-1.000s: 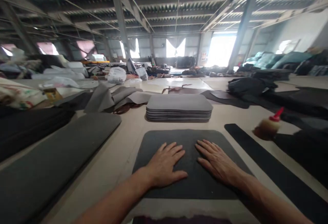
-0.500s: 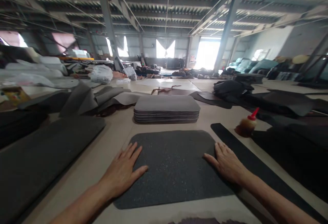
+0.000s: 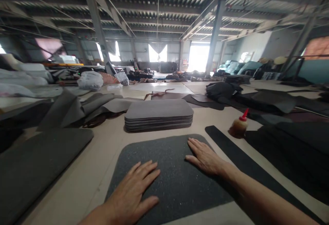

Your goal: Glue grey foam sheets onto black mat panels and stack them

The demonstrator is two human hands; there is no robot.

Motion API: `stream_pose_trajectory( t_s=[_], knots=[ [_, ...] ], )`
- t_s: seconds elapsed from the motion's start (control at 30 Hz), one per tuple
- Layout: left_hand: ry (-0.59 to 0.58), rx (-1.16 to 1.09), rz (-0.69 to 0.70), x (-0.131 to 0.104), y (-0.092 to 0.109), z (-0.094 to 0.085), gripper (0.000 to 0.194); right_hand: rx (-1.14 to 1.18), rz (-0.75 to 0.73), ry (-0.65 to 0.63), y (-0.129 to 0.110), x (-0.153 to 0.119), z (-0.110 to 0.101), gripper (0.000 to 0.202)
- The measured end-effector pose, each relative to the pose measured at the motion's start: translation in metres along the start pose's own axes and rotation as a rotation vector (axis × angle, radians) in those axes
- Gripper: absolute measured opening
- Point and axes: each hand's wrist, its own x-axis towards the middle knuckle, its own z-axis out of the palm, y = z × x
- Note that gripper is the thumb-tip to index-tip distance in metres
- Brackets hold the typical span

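Two bare hands lie flat, fingers spread, on one dark speckled mat (image 3: 174,173) at the near edge of a workshop table (image 3: 102,153): left hand (image 3: 133,194) near its front corner, right hand (image 3: 204,156) toward its far side. Behind sit one stack of grey mats (image 3: 158,113) and one red-capped glue bottle (image 3: 239,125).

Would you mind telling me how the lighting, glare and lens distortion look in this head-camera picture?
Head view: the far doorway and windows are blown out white, leaving the roof dark; wide-angle distortion splays the steel columns outward; the right side is soft; the dark mat under the left hand and right hand is sharp enough to show its speckle; the glue bottle is slightly soft.
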Motion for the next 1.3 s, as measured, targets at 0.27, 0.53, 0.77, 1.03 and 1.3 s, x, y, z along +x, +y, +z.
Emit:
stream_pose_trajectory(
  t_s=[0.27, 0.53, 0.77, 1.03, 1.3],
  knots=[
    [0.031, 0.035, 0.024, 0.0, -0.004, 0.002, 0.06, -0.046, 0.127, 0.046, 0.019, 0.019, 0.003, 0.091],
    [0.073, -0.016, 0.005, -0.001, -0.006, 0.003, 0.065, -0.07, 0.244, 0.031, 0.024, 0.027, -0.001, 0.091],
    [0.09, 0.007, -0.004, -0.002, -0.003, 0.007, 0.067, -0.037, 0.115, 0.039, -0.032, 0.04, -0.003, 0.088],
    [0.078, 0.068, -0.005, 0.0, -0.005, 0.007, 0.064, 0.038, -0.092, 0.03, -0.074, 0.075, 0.013, 0.077],
    [0.242, 0.123, -0.255, 0.003, -0.019, 0.021, 0.072, -0.076, 0.212, 0.117, -0.003, 0.026, 0.012, 0.083]
  ],
)
